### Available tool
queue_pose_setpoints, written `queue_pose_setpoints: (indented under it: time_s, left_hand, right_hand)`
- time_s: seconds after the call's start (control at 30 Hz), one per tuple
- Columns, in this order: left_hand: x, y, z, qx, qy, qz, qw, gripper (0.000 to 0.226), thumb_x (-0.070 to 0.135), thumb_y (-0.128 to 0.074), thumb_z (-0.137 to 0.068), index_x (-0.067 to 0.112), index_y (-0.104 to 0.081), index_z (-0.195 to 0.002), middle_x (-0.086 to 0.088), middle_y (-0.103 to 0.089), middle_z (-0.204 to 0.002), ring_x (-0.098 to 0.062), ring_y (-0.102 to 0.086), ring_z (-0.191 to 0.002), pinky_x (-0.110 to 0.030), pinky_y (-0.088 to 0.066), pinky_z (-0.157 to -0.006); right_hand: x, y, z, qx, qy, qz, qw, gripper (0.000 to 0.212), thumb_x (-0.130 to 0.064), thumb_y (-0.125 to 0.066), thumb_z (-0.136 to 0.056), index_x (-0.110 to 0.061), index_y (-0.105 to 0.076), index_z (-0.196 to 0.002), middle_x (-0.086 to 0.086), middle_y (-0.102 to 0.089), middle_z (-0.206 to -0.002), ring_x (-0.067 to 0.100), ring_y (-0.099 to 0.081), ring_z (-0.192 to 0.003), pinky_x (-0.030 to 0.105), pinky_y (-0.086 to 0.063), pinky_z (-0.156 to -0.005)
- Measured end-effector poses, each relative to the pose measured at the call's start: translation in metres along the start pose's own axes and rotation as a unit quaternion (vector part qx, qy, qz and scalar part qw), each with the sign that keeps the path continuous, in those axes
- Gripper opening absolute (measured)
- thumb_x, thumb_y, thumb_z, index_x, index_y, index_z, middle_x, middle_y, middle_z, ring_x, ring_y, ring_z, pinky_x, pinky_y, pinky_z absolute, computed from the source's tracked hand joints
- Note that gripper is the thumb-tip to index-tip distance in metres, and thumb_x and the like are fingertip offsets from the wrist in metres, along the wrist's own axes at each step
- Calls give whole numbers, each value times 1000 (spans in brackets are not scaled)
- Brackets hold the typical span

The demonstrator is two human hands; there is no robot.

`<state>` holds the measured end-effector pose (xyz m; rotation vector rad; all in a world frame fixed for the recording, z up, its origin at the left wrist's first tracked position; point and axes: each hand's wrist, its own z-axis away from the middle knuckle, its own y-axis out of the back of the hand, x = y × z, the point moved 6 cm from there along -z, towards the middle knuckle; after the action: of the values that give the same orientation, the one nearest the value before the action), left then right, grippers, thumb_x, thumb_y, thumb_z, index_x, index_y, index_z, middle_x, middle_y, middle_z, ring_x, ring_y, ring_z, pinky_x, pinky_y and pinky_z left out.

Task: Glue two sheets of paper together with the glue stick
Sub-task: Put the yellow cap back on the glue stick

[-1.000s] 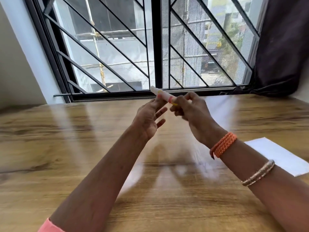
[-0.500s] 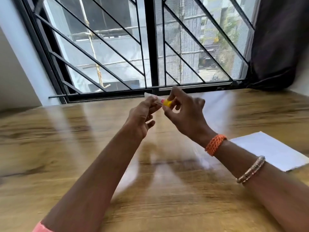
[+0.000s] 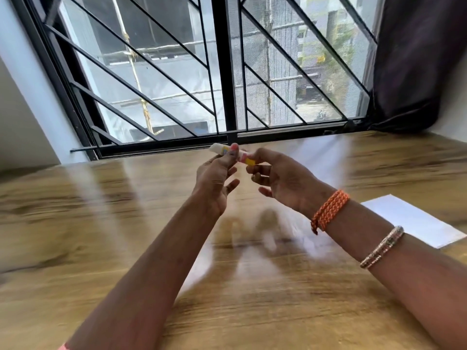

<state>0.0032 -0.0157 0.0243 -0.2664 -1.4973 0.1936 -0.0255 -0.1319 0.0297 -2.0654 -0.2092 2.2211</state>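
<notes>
Holding the glue stick (image 3: 228,153) raised above the table (image 3: 101,223), the left hand (image 3: 216,183) pinches its white body while the right hand (image 3: 280,183) pinches the yellow end. The stick's long axis runs left to right between the two hands. The paper (image 3: 414,221) lies flat, nearer the right arm, so it looks like the easier reach.

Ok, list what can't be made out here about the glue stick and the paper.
- Glue stick, head view: its middle is covered by the left hand, its yellow end by the right hand; whether the cap is on can't be told.
- Paper, head view: the right forearm covers its near corner; whether it is one sheet or two can't be told.
- Table: its surface is blurred.
</notes>
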Motion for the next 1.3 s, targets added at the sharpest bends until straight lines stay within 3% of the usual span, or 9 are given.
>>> queue_pose_setpoints:
  time_s: [0.13, 0.3, 0.37, 0.5, 0.63, 0.77, 0.93, 1.17, 1.3]
  left_hand:
    - [1, 4, 2, 27, -2, -32, 999, 24, 40, -66, -83, 20, -65, -95, 8, -64, -90, -10, -51, -84, -28, -40, -66]
    - [4, 9, 3, 39, 6, -49, 998, 30, 52, -65, -78, 22, -64, -81, 12, -68, -85, -9, -52, -86, -29, -38, -68]
    - [4, 7, 2, 22, 6, -39, 999, 31, 52, -64, -79, 22, -65, -83, 12, -69, -88, -8, -54, -89, -31, -38, -72]
    - [7, 1, -1, -15, -2, 0, 1000, 21, 42, -60, -86, 22, -64, -82, 17, -71, -71, 0, -59, -83, -36, -31, -88]
    - [9, -6, 1, -55, -7, 4, 998, 18, 37, -56, -89, 22, -65, -88, 16, -69, -79, 2, -59, -83, -39, -27, -92]
    - [10, -1, 3, -26, -11, -30, 999, 21, 42, -60, -85, 22, -64, -85, 12, -67, -90, -3, -58, -86, -38, -30, -86]
    - [12, 5, 6, 13, -6, -57, 998, 26, 47, -62, -83, 21, -64, -81, 13, -67, -85, -5, -56, -84, -37, -31, -85]
    - [14, -1, 12, -5, -8, -27, 1000, 33, 34, -62, -87, 16, -63, -115, 11, -63, -87, -4, -53, -82, -28, -33, -67]
    - [15, -3, 12, -30, -14, -27, 999, 18, 32, -59, -89, 21, -66, -101, 13, -64, -89, -5, -52, -86, -30, -34, -72]
  right_hand:
    - [-25, 1, 9, 88, 250, 191, 945, 21, -29, -67, -83, -22, -48, -78, -3, -66, -67, 3, -52, -55, 29, -37, -64]
    - [-34, -20, 28, 210, 514, 579, 598, 19, -28, -63, -81, -29, -48, -91, -9, -66, -71, 18, -60, -78, 38, -20, -86]
    - [-36, -17, 28, 215, 495, 520, 662, 17, -30, -65, -81, -27, -50, -87, -9, -66, -69, 13, -60, -73, 37, -25, -85]
    - [-19, -9, 10, 32, 131, 65, 989, 11, -29, -66, -82, -20, -59, -83, -6, -68, -67, 7, -55, -63, 30, -36, -71]
    - [-11, -8, 8, -14, 37, -34, 999, 8, -26, -58, -85, -23, -61, -78, -6, -63, -67, 9, -49, -63, 31, -33, -71]
    - [-26, -7, 13, 66, 217, 71, 971, 19, -22, -64, -86, -20, -48, -77, 0, -64, -65, 11, -53, -60, 28, -39, -66]
    - [-35, -19, 28, 172, 523, 544, 634, 20, -15, -62, -77, -24, -51, -91, -9, -63, -81, 17, -57, -81, 36, -23, -82]
    - [-17, -7, 4, 40, 179, 110, 977, 9, -21, -62, -84, -18, -56, -90, 0, -68, -73, 7, -59, -63, 26, -43, -69]
    - [-6, -8, 2, -19, 47, -37, 998, 20, -32, -49, -91, -21, -62, -81, -2, -63, -66, 11, -52, -62, 29, -37, -66]
